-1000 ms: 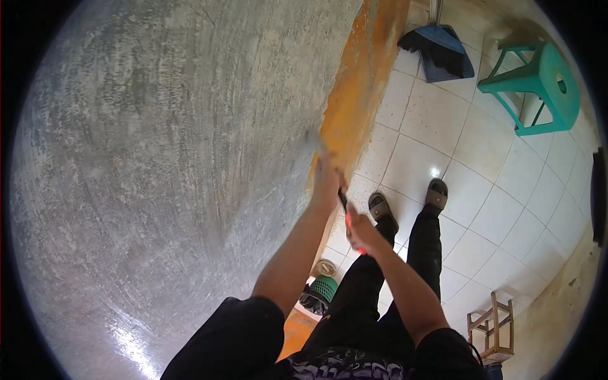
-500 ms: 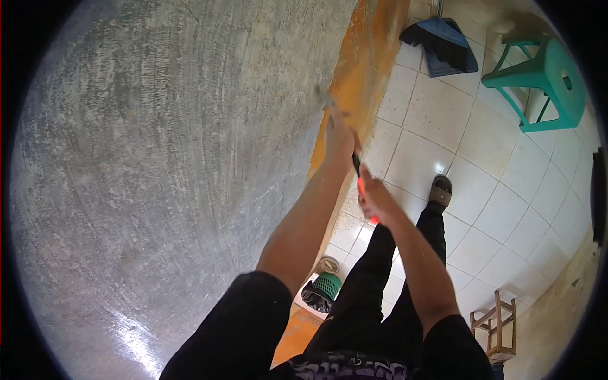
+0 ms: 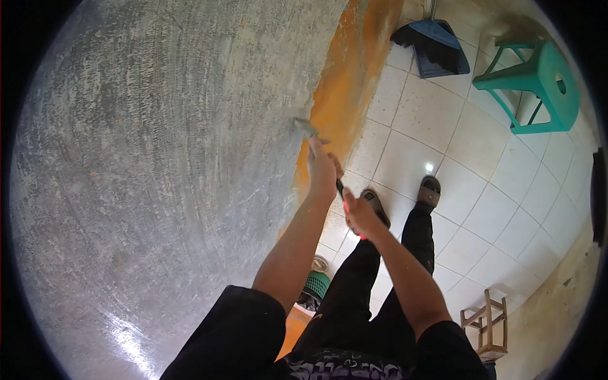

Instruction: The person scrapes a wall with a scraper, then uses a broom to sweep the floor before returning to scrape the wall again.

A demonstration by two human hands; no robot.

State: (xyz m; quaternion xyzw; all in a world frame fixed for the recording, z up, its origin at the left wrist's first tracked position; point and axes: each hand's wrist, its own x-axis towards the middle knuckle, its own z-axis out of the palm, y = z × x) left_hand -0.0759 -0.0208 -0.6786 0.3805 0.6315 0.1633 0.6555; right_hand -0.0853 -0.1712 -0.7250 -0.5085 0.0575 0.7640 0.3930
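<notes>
Black-and-red long-handled tool (image 3: 340, 187) gripped in both bare hands, slanting up and left toward a wall. Left hand (image 3: 322, 171) curled around it just below the narrow grey metal head (image 3: 305, 127); right hand (image 3: 362, 218) wrapped around the red grip (image 3: 363, 237), lower and nearer the body. Hands close together but apart, with a short stretch of black shaft in between. Tool head over the rough, streaked grey wall (image 3: 158, 177), beside a rough-edged orange band (image 3: 342, 95) along the wall's foot; cannot tell contact from a slight gap. Below the arms, black trousers (image 3: 345, 278) and dark open-toed sandals (image 3: 429, 191) on square white floor tiles (image 3: 430, 104) scattered with specks. Near the wall's foot, a green mesh plastic basket (image 3: 318, 283) with a dark bag, next to a round pale item (image 3: 320, 263). Farther off, upper right, a black-bristled broom (image 3: 438, 35) against a blue dustpan (image 3: 427, 68), then a green plastic stool (image 3: 557, 95). Lower right, a small brown wooden stool (image 3: 493, 349).
</notes>
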